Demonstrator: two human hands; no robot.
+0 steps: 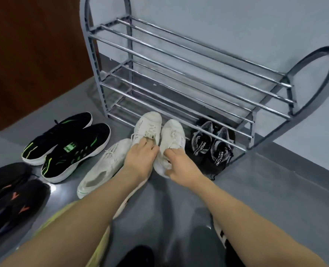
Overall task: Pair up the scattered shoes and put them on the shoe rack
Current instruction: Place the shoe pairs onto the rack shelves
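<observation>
Two white sneakers stand side by side on the floor just in front of the shoe rack (179, 78). My left hand (140, 158) grips the left white sneaker (148, 124) at its laces. My right hand (181, 166) holds the right white sneaker (172, 135) at its heel. A third white shoe (103, 166) lies to the left, partly under my left forearm. A grey-and-black mesh pair (211, 145) sits under the rack's lowest bars at the right. The rack's upper shelves hold nothing.
A black pair with green stripes (67, 145) rests on the grey floor at the left. A black pair with orange marks (11, 199) lies at the far left edge. More shoes show partly under my arms near the bottom. A brown door stands behind at the left.
</observation>
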